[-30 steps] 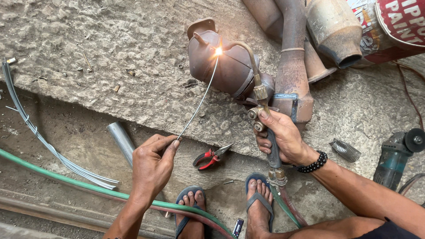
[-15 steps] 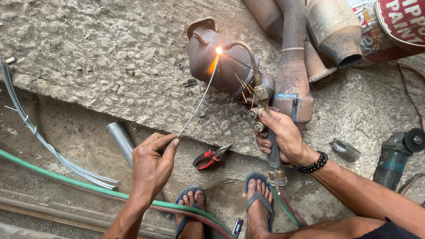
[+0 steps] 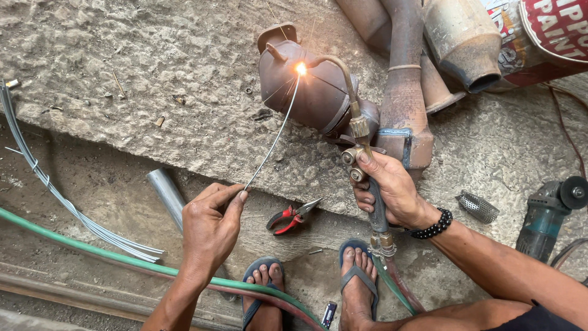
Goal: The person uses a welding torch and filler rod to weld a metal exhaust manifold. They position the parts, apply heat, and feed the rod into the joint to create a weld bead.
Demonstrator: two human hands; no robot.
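My left hand (image 3: 211, 227) pinches a thin filler rod (image 3: 272, 140) that slants up to a bright glowing spot (image 3: 301, 68) on a rusty brown exhaust part (image 3: 300, 92) lying on the concrete slab (image 3: 153, 79). A gas torch (image 3: 361, 141) sits gripped in my right hand (image 3: 392, 190), its curved brass nozzle arching over to the same glowing spot. Sparks fly from that spot. The torch's hoses run down past my right foot (image 3: 358, 288).
Red-handled pliers (image 3: 291, 216) lie between my hands. A short metal tube (image 3: 166, 193) lies left of them. Green and red hoses (image 3: 92, 251) and a wire bundle (image 3: 55, 196) cross the ground at left. Rusty pipes (image 3: 404, 86), a paint can (image 3: 551, 37), and an angle grinder (image 3: 548, 211) are at right.
The glowing spot is smaller and whiter than half a second ago, with thin sparks flying. Both hands stay in nearly the same place.
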